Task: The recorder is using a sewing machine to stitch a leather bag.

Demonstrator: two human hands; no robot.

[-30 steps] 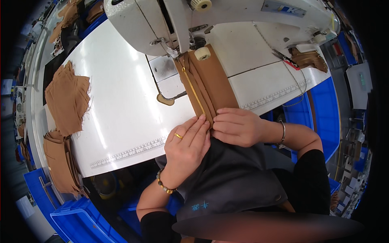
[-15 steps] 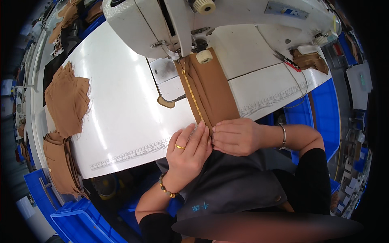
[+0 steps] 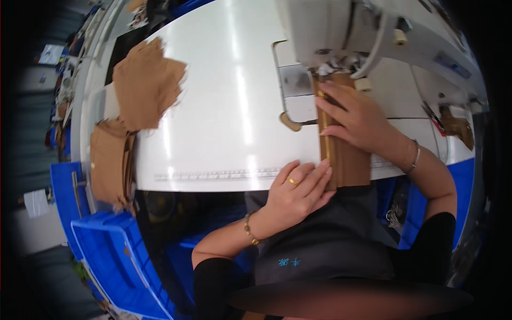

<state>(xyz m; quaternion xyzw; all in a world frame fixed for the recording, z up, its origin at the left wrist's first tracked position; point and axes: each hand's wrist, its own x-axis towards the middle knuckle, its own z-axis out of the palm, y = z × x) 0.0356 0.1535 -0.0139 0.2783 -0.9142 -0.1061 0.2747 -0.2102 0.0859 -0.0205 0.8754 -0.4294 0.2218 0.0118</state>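
Observation:
A brown fabric piece (image 3: 354, 168) lies under the head of a white sewing machine (image 3: 373, 32) and reaches over the table's near edge. Along its left side runs a gold-toothed zipper (image 3: 327, 140). My right hand (image 3: 368, 120) rests on the cloth just short of the needle area, its fingers apart and touching the zipper's far part. At the near end, my left hand (image 3: 298, 194) pinches the fabric's left edge beside the zipper; the thumb side is partly hidden. The machine's foot and needle are blurred.
Stacked brown fabric pieces (image 3: 146, 88) lie on the white table's left, with a folded brown pile (image 3: 109, 160) at its edge. A blue crate (image 3: 106, 250) stands below left. Red-handled snips (image 3: 434, 120) and a brown scrap (image 3: 456, 128) lie to the right.
My right hand has left the near end of the fabric and moved forward, fingers spreading near the machine's foot. My left hand stays at the near end. The whole view has shifted.

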